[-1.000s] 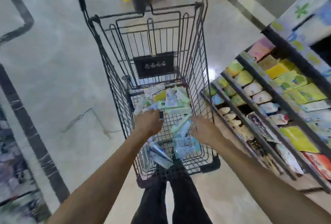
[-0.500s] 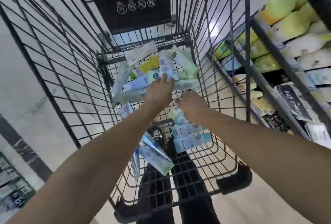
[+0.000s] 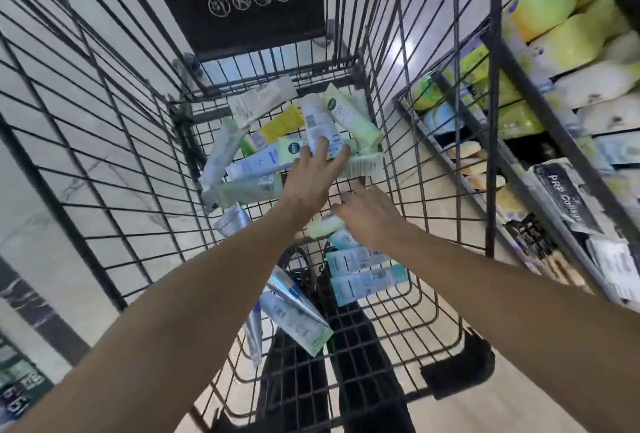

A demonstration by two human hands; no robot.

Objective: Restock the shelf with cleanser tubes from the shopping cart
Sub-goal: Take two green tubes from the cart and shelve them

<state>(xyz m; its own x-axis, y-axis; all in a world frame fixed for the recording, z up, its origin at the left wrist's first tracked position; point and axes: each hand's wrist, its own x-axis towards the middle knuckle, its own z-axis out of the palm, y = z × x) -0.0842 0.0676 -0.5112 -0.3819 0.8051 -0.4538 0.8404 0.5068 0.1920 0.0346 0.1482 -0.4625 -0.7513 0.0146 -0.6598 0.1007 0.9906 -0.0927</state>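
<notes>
Several cleanser tubes lie on the floor of the black wire shopping cart (image 3: 493, 121). A pile of white, blue and pale green tubes (image 3: 256, 162) fills its far end. My left hand (image 3: 311, 176) reaches into that pile with fingers spread, the fingertips resting on a white tube (image 3: 317, 121), not closed around it. My right hand (image 3: 372, 216) hovers open just over a pale green tube (image 3: 323, 227). Two light blue tubes (image 3: 363, 280) lie below my right forearm. A silver-blue tube (image 3: 298, 316) lies under my left forearm.
The shelf unit (image 3: 519, 93) stands close on the right of the cart, its tiers packed with yellow-green packs (image 3: 561, 3), white packs and boxed goods. The cart's tall wire walls surround both arms. My dark trouser legs show through the cart floor.
My view has dropped down into the cart. Both hands have reached farther toward the far pile, and my left fingers have spread onto the white tube.
</notes>
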